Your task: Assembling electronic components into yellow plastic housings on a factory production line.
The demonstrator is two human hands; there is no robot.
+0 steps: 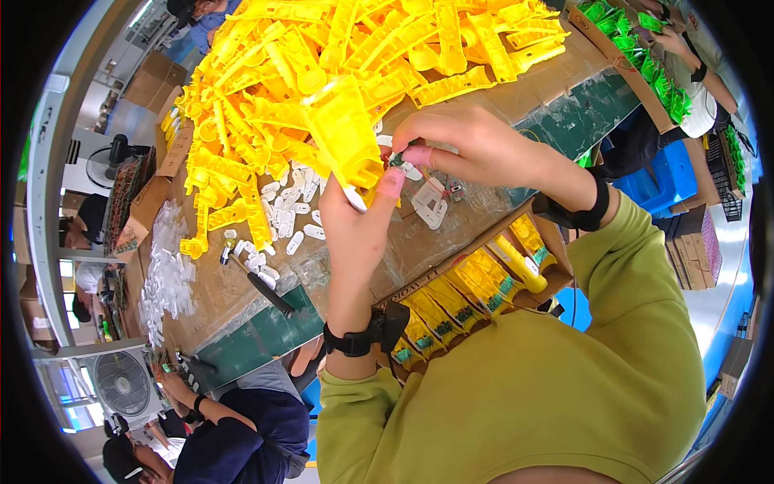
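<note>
My left hand (355,230) is closed around a yellow plastic housing (339,125), held tilted above the table with its hollow side partly showing. My right hand (480,149) pinches a small green circuit board (396,159) at the housing's lower end, where the fingertips of both hands meet. Pink covers wrap some of the fingertips. Exactly how the board touches the housing is hidden by the fingers. Just below my right hand lies a white frame-shaped plastic piece (430,205). Small white oval parts (294,198) are scattered left of my left hand.
Yellow housings (387,44) are heaped across the far table. Clear plastic pieces (168,266) and a black-handled tool (262,282) lie at left. Close to my body stands a cardboard box (552,234) of yellow housings with green boards. A co-worker (234,436) sits lower left; green parts (637,60) fill another box.
</note>
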